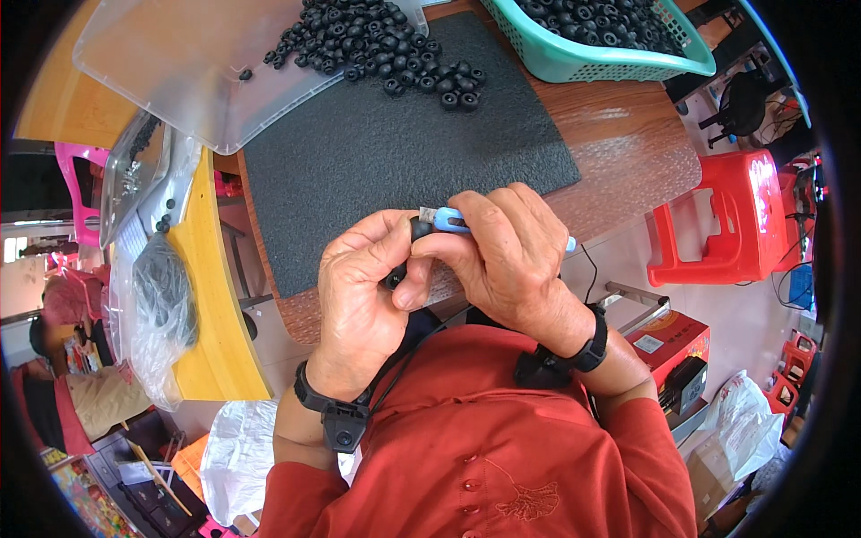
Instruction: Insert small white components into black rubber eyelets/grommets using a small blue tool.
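Note:
Between the thumb and finger of my left hand [363,278] is a small round black rubber piece [419,229]. A second black piece [395,276] shows lower down, against the fingers of the same hand. My right hand [511,260] is closed around a light-blue utility knife [451,221]. Its short metal blade [428,214] meets the top of the black piece. Both hands are held together over the near edge of a dark grey mat [404,143].
A heap of similar black pieces [377,45] spills from a clear plastic tray [197,72] onto the mat. More fill a turquoise basket [619,67] at the far right. On the left, a clear plastic bag [161,296] lies on a yellow table [215,314]. A red stool [726,220] stands right.

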`<state>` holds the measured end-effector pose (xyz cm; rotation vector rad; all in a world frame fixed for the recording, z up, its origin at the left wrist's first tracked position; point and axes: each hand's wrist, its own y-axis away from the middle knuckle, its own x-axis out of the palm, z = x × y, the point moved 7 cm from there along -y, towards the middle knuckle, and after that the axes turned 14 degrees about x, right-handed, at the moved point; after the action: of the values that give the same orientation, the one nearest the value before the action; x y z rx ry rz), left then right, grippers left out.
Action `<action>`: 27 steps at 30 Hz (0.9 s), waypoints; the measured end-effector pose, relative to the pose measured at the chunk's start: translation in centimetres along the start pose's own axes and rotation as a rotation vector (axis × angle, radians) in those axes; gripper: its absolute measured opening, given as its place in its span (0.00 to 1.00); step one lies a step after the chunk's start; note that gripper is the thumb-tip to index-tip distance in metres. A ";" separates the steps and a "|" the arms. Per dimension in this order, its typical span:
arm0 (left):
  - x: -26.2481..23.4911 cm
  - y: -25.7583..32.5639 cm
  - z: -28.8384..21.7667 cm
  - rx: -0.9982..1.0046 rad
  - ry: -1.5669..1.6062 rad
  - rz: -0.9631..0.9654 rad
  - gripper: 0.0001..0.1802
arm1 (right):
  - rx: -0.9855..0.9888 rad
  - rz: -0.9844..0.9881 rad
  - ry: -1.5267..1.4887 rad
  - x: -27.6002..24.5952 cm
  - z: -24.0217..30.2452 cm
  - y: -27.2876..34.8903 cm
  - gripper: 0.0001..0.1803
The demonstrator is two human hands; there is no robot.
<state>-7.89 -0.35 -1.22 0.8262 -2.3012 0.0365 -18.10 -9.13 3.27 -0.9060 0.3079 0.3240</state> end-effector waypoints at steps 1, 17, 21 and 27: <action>0.1 0.0 0.0 -0.002 0.004 0.005 0.15 | 0.007 0.001 -0.008 0.0 0.0 0.0 0.19; -0.1 0.1 0.1 0.011 0.004 -0.007 0.15 | 0.017 0.112 -0.008 0.1 0.0 0.0 0.18; 0.0 0.1 0.4 -0.017 0.027 -0.021 0.14 | -0.002 0.065 -0.003 0.1 -0.1 0.3 0.17; -0.2 0.4 0.7 -0.029 0.048 -0.031 0.13 | -0.018 0.101 0.016 0.1 0.2 1.0 0.16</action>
<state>-8.44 -0.04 -1.84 0.8367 -2.2388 0.0092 -18.38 -8.35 2.61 -0.9130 0.3671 0.4130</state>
